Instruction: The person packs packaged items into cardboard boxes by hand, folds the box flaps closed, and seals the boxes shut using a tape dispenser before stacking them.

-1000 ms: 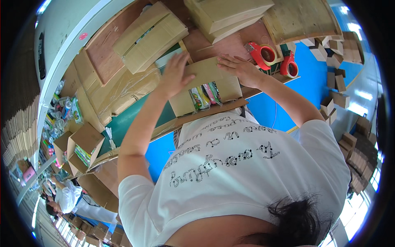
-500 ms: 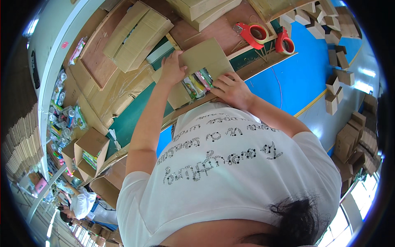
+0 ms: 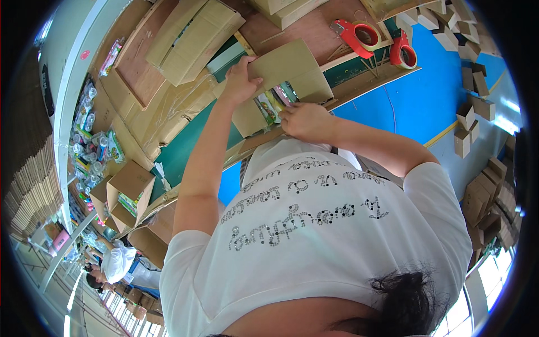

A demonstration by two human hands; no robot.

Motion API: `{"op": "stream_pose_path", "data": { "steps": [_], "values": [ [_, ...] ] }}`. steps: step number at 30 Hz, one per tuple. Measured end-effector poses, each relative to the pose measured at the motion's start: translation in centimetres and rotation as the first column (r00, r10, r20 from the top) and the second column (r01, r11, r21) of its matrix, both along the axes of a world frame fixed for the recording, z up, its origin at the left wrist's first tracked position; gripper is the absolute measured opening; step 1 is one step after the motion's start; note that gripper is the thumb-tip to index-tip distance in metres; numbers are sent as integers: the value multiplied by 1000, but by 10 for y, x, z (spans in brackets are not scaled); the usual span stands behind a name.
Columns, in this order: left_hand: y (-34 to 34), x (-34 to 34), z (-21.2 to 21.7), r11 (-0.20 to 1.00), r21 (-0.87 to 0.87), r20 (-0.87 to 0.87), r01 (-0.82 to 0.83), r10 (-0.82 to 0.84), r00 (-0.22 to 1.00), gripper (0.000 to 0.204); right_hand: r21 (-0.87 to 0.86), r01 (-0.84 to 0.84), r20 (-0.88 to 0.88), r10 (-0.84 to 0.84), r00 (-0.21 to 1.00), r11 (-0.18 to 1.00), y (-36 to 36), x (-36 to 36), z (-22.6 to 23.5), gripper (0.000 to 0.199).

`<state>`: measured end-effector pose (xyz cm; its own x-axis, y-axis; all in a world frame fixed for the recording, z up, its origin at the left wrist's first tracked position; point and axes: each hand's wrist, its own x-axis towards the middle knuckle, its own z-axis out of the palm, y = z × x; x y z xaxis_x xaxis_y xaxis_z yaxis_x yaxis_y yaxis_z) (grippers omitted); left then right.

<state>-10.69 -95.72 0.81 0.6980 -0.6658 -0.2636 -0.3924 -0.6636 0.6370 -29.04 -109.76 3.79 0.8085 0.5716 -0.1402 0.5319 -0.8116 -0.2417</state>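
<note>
The left grip (image 3: 238, 83) lies at the left edge of a wide flap (image 3: 289, 64), thumb over the board; whether it pinches or only rests cannot be told. The cardboard box (image 3: 247, 119) bearing that flap stands between and just below the two grips, at the near edge of the green surface (image 3: 179, 151). Bright packets (image 3: 270, 104) show in its gap. The right grip (image 3: 307, 121) sits at the box's near side, fingers bent beside the packets; whether they grasp anything is hidden.

Handling (judged): the flap should be light and bend readily at its crease, the walls stiffer; the packets look soft and slippery. The loaded box is best held by two opposite walls, the flap by its free edge.

Count, left to right: far left of the left grip, one open box (image 3: 136, 178); beyond that grip, one slit-topped box (image 3: 193, 42); between the grips, one box with at least three packets; beyond the right grip, one red tape dispenser (image 3: 349, 35) and a second dispenser (image 3: 397, 51); farther right, small boxes (image 3: 481, 106), overlapping, more than six.
</note>
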Motion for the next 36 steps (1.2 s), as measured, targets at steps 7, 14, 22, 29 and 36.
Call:
{"op": "stream_pose_path", "data": {
  "steps": [7, 14, 22, 29, 36],
  "values": [
    [-1, 1, 10, 999, 14, -16, 45, -45, 999, 54, 223, 20, 372, -104, 922, 975, -23, 56, -35, 32],
    [-9, -23, 3, 999, 8, 145, 52, -53, 988, 48, 208, 86, 607, -197, 770, 974, -32, 56, -53, 29],
    [-32, -63, -13, 978, -164, 483, -131, 196, 854, 53, 169, 114, 519, -187, 834, 979, -31, 58, -55, 22],
    [-30, -55, -29, 988, -98, 597, -116, 152, 788, 49, 771, 382, 133, -716, 685, 509, -38, 50, -38, 27],
    [-27, -53, -28, 996, -36, 619, -82, 86, 780, 46, 574, 483, 383, -738, 555, 661, -11, -13, -50, 43]
  ]
}}
